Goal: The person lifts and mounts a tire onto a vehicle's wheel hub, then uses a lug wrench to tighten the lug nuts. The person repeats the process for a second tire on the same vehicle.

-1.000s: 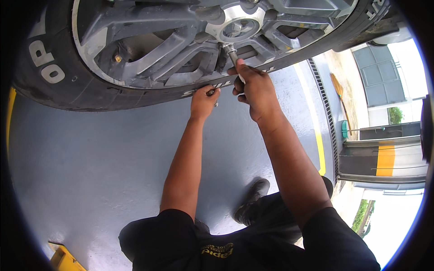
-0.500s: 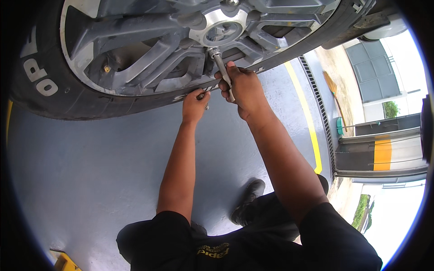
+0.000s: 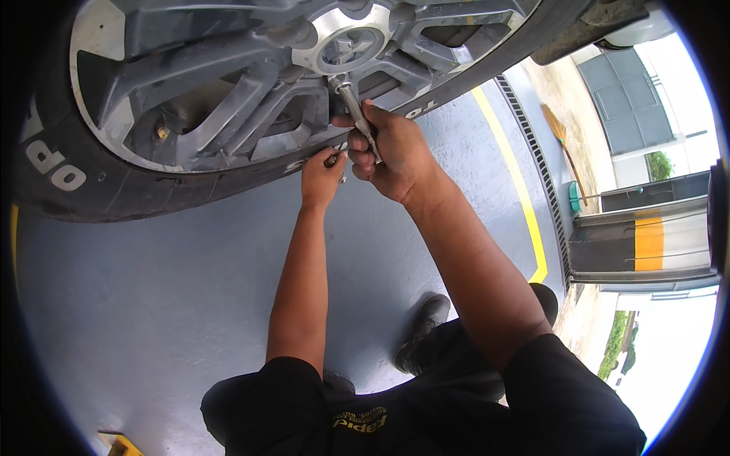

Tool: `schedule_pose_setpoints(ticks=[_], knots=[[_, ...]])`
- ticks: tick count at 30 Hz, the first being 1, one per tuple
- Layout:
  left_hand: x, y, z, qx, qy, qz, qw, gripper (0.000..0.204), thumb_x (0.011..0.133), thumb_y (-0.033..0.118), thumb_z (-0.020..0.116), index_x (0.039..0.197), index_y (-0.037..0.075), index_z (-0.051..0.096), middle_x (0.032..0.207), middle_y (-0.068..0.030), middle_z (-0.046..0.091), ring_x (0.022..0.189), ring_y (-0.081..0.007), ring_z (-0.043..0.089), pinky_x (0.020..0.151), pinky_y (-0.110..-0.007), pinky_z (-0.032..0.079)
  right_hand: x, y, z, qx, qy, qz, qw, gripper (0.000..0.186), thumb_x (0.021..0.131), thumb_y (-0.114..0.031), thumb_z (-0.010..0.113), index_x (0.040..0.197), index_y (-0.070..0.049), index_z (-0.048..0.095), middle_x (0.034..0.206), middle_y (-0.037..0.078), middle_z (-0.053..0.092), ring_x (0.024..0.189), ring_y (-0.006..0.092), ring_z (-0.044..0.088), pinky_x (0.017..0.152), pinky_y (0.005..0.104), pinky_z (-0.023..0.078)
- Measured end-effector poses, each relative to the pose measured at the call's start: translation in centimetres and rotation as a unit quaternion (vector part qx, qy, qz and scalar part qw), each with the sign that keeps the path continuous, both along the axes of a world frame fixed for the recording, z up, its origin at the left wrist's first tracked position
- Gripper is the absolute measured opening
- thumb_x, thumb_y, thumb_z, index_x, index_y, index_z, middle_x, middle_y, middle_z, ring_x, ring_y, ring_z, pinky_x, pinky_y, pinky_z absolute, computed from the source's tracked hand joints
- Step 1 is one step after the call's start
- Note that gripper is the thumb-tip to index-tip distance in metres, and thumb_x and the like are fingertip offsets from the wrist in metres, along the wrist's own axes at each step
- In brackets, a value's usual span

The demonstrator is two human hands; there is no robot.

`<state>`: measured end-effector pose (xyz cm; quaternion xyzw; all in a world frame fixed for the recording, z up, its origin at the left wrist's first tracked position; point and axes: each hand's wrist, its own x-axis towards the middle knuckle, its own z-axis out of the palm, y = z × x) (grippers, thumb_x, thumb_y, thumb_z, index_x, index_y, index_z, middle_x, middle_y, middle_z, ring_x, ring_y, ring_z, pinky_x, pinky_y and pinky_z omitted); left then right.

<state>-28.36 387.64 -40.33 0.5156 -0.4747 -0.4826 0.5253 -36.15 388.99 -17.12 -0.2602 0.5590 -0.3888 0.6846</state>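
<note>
Grey painted floor (image 3: pixel 190 304) spreads out below the wheel (image 3: pixel 236 106), a yellow line (image 3: pixel 517 175) running off to the wheel's right, and here's the action at the hub! The metal socket wrench (image 3: pixel 353 108) has its head up against the wheel, just under the centre cap (image 3: pixel 351 47); its long axis slants from there, down and rightward, away from the wheel. Right hand (image 3: pixel 399 152) has the lower stretch, thumb along the shaft, fingers curled around it, so head and upper shaft stick out beyond the grip on the wheel side. Left hand (image 3: pixel 321 178), close by the wheel's lower edge, pinches a small dark rod (image 3: pixel 331 160), its end poking out by the thumb.
</note>
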Motion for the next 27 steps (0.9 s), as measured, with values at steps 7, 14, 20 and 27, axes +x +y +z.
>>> schedule_pose_setpoints(ticks=[7, 14, 20, 27], knots=[[0.2, 0.0, 0.5, 0.026, -0.019, -0.015, 0.999, 0.024, 0.092, 0.023, 0.067, 0.088, -0.001, 0.069, 0.061, -0.0032, 0.057, 0.055, -0.0112, 0.05, 0.054, -0.032, 0.041, 0.5, -0.2, -0.7, -0.146, 0.265, 0.039, 0.952, 0.045, 0.106, -0.045, 0.047, 0.103, -0.002, 0.062, 0.066, -0.001, 0.048, 0.052, 0.0091, 0.038, 0.05, 0.0236, 0.031], [0.0, 0.0, -0.2, 0.005, 0.016, -0.012, 1.0, 0.022, 0.091, 0.022, 0.068, 0.089, -0.001, 0.069, 0.063, -0.0039, 0.059, 0.056, -0.0115, 0.051, 0.055, -0.032, 0.042, -0.3, 0.0, 0.6, 0.008, -0.097, 0.044, 0.994, 0.039, 0.109, -0.041, 0.04, 0.102, -0.006, 0.056, 0.06, -0.008, 0.033, 0.05, 0.0047, 0.027, 0.052, 0.0224, 0.025], [0.0, 0.0, -0.6, -0.047, -0.018, 0.014, 0.999, 0.02, 0.088, 0.02, 0.068, 0.091, 0.0, 0.069, 0.063, -0.0038, 0.059, 0.056, -0.0107, 0.051, 0.055, -0.031, 0.042, -1.9, -0.4, -2.1, 0.005, -0.28, 0.104, 0.954, 0.039, 0.107, -0.04, 0.043, 0.098, -0.005, 0.058, 0.059, -0.007, 0.041, 0.049, 0.0062, 0.038, 0.051, 0.0238, 0.034], [0.3, 0.9, 0.0, -0.034, -0.02, 0.002, 0.999, 0.023, 0.091, 0.024, 0.071, 0.095, 0.001, 0.07, 0.064, 0.0004, 0.057, 0.058, -0.0096, 0.049, 0.056, -0.03, 0.041, 1.3, 0.0, -2.5, -0.252, 0.458, 0.021, 0.852, 0.046, 0.105, -0.041, 0.046, 0.092, 0.0, 0.063, 0.065, -0.002, 0.053, 0.055, 0.0133, 0.053, 0.052, 0.0273, 0.043]])
